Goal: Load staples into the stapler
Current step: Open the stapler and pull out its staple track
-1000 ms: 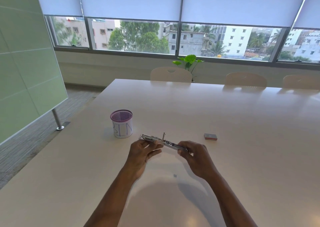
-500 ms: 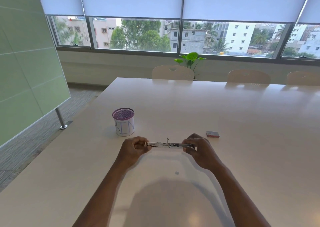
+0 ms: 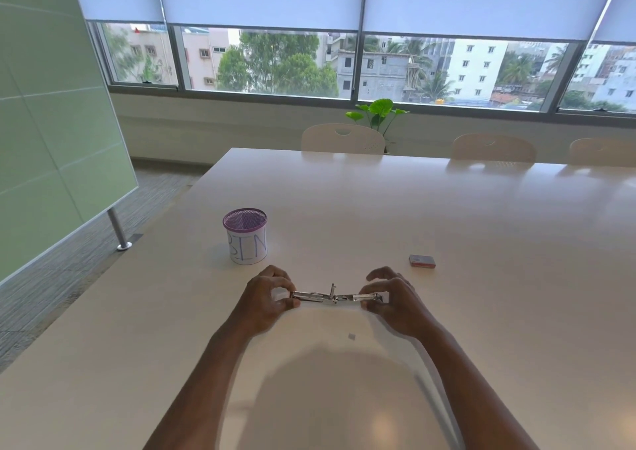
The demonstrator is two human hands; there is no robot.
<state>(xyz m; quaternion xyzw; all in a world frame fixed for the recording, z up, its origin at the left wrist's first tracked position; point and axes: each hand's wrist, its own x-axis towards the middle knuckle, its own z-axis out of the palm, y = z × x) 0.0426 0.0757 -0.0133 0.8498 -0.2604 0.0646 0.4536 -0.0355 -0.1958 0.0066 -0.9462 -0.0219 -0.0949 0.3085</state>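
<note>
A slim metal stapler [image 3: 335, 297] is spread out flat and level just above the white table [image 3: 481, 243], a small upright part sticking up at its middle. My left hand [image 3: 265, 300] pinches its left end. My right hand [image 3: 392, 303] pinches its right end, with the other fingers raised. A small red and grey staple box [image 3: 422, 261] lies on the table beyond my right hand. A tiny grey scrap [image 3: 351, 336] lies on the table below the stapler.
A purple mesh cup [image 3: 245, 235] labelled BIN stands left of the stapler, beyond my left hand. Several chairs [image 3: 342, 138] line the table's far edge, with a potted plant [image 3: 378, 112] behind. A green glass panel [image 3: 51, 122] stands to the left.
The stapler has gone from tilted to level and spread flat between both hands. My left hand has slid out to its left end. The head camera has shifted slightly.
</note>
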